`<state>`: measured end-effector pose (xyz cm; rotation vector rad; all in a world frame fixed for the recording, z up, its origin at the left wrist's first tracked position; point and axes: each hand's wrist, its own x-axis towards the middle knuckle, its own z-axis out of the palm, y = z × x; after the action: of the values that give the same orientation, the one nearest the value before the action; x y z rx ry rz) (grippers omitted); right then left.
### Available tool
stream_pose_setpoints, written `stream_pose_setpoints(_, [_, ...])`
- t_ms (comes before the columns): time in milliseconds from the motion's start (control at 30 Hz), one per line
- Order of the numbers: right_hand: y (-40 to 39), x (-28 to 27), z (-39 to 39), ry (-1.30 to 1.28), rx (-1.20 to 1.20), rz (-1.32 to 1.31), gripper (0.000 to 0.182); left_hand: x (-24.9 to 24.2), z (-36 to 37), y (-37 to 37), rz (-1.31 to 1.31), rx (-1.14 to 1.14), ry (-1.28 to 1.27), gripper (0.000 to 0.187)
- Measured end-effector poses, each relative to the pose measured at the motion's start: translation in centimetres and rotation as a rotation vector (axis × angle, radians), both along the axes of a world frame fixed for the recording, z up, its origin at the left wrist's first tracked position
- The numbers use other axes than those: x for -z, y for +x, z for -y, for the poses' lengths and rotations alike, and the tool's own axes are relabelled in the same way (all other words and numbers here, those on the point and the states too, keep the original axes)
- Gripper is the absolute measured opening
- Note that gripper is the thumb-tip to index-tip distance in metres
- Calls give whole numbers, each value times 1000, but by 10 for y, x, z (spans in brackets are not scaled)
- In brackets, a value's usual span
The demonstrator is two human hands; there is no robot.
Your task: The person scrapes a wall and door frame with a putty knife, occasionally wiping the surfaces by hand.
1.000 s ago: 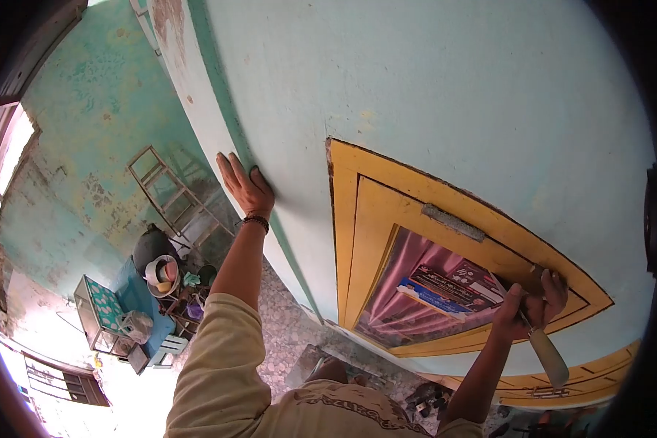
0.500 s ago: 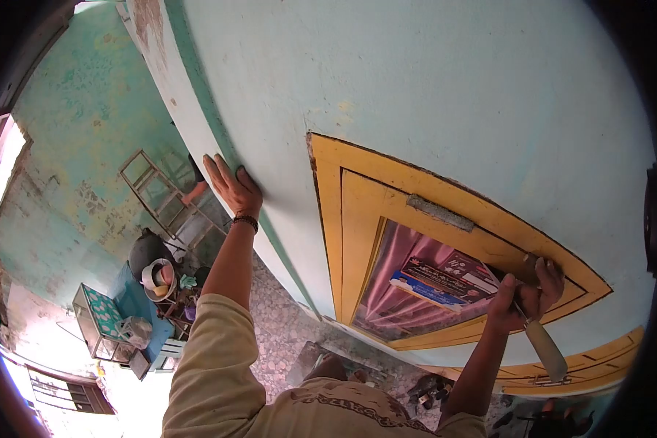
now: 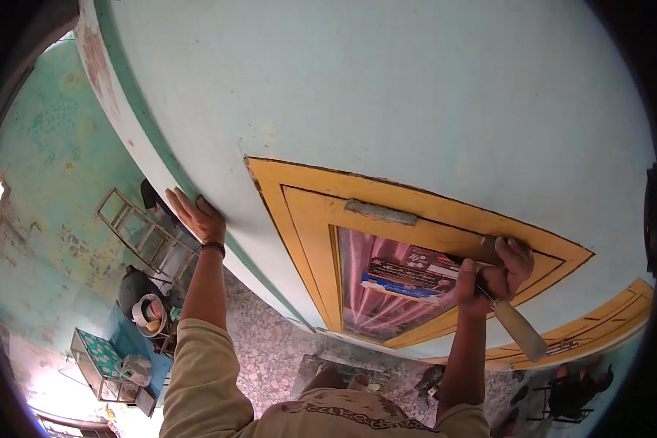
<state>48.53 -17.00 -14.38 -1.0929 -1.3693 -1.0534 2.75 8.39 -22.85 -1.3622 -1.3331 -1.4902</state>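
A pale green wall [image 3: 387,87] is fitted with a yellow window frame [image 3: 306,212]. A tool [image 3: 515,325] with a pale, worn handle is gripped by the right hand [image 3: 493,277] against the frame; the left hand [image 3: 196,215] is pressed open on the wall's corner.

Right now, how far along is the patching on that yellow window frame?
Looks early. One grey filler patch already sits on the frame's top rail. The right hand holds a putty knife against the yellow window frame; the left hand braces on the wall. The rest of the frame shows bare yellow paint.
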Motion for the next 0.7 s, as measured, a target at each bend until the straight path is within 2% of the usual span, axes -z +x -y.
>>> stream_pose_setpoints(200, [-3,-2,-3,15,-11,-34,32,-4,9,14,138,58,-52,54])
stream_pose_setpoints(333, [-1,-1,-1,22,-22,-33,35,-9,51,51,328,201,-150,48])
stream_pose_setpoints(467, [-4,-5,0,27,-26,-52,35,-40,122,147,87,489,90,47])
stream_pose_setpoints(533, [-6,-5,5,-10,-52,-92,35,-65,155,185,-82,654,-12,46])
stream_pose_setpoints(600, [-3,-7,13,-38,-132,-92,31,-91,171,214,-333,761,17,45])
stream_pose_setpoints(700, [4,-13,20,-30,-238,-74,29,-99,178,246,-397,840,-67,51])
